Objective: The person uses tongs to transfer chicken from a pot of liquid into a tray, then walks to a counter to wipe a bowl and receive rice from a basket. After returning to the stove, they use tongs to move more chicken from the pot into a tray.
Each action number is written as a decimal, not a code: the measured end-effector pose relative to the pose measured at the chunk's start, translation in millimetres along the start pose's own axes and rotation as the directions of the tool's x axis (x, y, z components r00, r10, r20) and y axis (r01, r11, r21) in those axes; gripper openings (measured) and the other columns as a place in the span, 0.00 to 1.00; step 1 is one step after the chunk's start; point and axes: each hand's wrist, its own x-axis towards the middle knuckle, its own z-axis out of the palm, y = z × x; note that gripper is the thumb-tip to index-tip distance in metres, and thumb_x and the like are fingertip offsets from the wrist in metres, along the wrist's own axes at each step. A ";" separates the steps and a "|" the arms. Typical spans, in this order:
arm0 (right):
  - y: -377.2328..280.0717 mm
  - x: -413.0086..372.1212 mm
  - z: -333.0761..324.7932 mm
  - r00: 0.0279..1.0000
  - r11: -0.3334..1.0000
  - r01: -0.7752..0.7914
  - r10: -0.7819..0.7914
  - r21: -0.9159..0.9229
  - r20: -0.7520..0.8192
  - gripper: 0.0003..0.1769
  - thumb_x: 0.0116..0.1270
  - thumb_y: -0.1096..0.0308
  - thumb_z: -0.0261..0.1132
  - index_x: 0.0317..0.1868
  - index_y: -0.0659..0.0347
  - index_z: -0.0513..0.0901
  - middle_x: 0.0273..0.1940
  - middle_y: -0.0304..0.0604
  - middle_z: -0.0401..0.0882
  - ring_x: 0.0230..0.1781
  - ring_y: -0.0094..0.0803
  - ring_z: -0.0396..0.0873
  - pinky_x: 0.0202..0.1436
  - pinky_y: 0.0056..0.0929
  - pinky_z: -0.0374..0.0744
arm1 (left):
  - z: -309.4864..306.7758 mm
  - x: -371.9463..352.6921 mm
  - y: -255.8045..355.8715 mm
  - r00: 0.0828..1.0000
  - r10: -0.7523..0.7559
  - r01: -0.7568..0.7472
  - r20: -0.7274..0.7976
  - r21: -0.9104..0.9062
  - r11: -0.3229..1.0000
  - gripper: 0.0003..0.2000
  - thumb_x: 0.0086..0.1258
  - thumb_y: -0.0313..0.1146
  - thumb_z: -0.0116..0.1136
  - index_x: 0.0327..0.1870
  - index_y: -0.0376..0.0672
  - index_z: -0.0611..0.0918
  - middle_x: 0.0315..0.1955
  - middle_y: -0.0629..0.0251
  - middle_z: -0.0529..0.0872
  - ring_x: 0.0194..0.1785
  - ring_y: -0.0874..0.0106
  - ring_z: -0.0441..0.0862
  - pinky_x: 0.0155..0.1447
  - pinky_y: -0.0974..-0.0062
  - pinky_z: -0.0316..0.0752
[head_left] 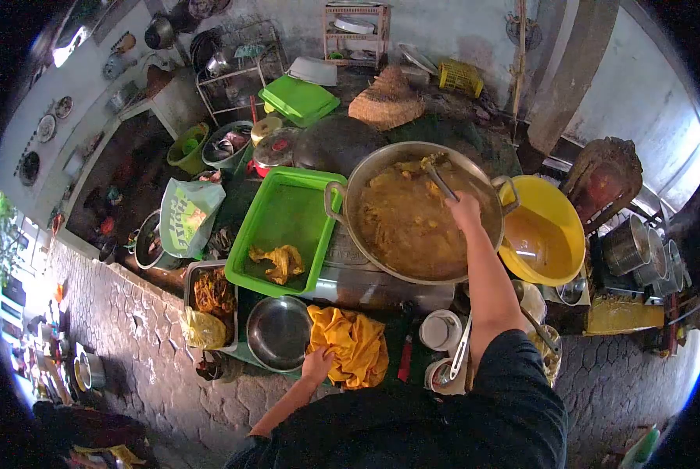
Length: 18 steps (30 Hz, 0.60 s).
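Note:
My right hand (465,211) is closed around the handle of a metal cooking utensil (444,181) over a wide two-handled pot (355,227). Bits of yellow food cling to the utensil's far end, so its exact kind is hidden. Brown-yellow broth (401,227) with pieces in it fills much of the pot. At the front edge, my left hand (317,365) has its fingers closed on a crumpled orange cloth (354,348). Left of the cloth sits a steel bowl (278,332). A green tray (244,242) holds a yellow piece of chicken (280,263) near its front.
A yellow basin (565,234) with liquid stands close at the pot's right. Near my right arm are a white container (441,330) and a red-handled knife (405,358). A steel tray (193,285) of dark food and a plastic bag (187,219) lie left.

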 end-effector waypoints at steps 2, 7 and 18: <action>-7.2 -11.3 -6.5 0.999 1.000 0.024 -0.024 0.002 -0.030 0.27 0.67 0.54 0.56 0.64 0.55 0.69 0.39 0.49 0.82 0.34 0.41 0.81 0.37 0.41 0.80 | 0.3 2.0 -1.4 0.999 -0.018 0.018 0.036 0.011 1.000 0.19 0.68 0.44 0.51 0.50 0.38 0.76 0.40 0.48 0.82 0.44 0.50 0.79 0.46 0.57 0.73; 3.3 -32.3 -3.8 0.941 0.978 0.192 -0.206 -0.076 -0.268 0.24 0.67 0.57 0.56 0.63 0.48 0.71 0.36 0.49 0.82 0.34 0.44 0.81 0.37 0.44 0.79 | 9.3 3.7 -13.3 0.996 0.077 -0.075 -0.049 0.028 0.997 0.21 0.68 0.46 0.49 0.52 0.38 0.76 0.41 0.48 0.82 0.45 0.51 0.79 0.48 0.56 0.73; 3.1 -100.2 -41.4 0.641 0.811 0.357 -0.573 -0.463 -0.510 0.22 0.67 0.60 0.56 0.61 0.51 0.72 0.41 0.50 0.82 0.36 0.45 0.82 0.33 0.43 0.79 | 2.7 13.0 -6.6 0.993 -0.038 0.030 0.108 0.074 0.997 0.24 0.69 0.48 0.47 0.57 0.38 0.72 0.45 0.46 0.81 0.48 0.51 0.78 0.50 0.56 0.73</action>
